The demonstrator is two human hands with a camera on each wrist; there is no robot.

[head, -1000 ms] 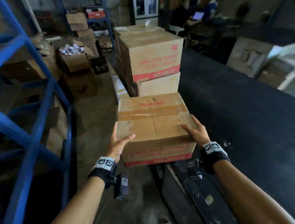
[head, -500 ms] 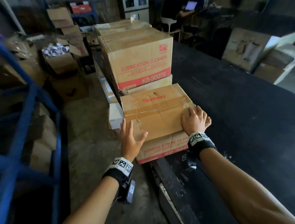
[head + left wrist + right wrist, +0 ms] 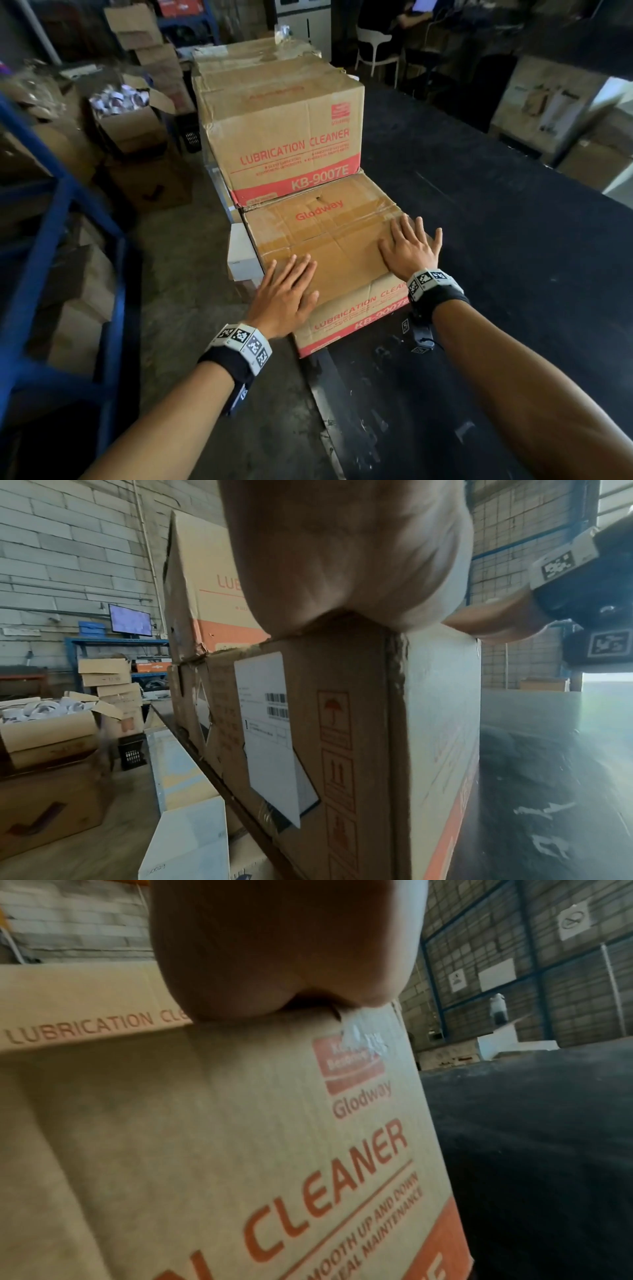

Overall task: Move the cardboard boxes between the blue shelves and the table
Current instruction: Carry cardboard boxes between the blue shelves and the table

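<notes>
A brown Glodway cardboard box [image 3: 329,236] with red "LUBRICATION CLEANER" print stands on the black table [image 3: 496,240] at its left edge, pushed up against a taller stack of the same boxes [image 3: 284,137]. My left hand [image 3: 287,291] lies flat on the box top near its front left corner. My right hand [image 3: 409,245] lies flat on the top near the right edge, fingers spread. In the left wrist view my left palm [image 3: 342,555] presses on the box corner [image 3: 342,723]. In the right wrist view my right palm [image 3: 284,947] sits on the box's top edge [image 3: 240,1123].
The blue shelf frame [image 3: 51,240] with boxes on it stands at the left, across a concrete aisle [image 3: 178,291]. Open cartons [image 3: 126,120] crowd the floor farther back. A white box [image 3: 241,253] sits beside the table's left edge. A white chair [image 3: 375,51] stands beyond the table.
The box went from being carried between my hands to standing on the table against the stack. Both hands have moved from its sides onto its top and lie flat.
</notes>
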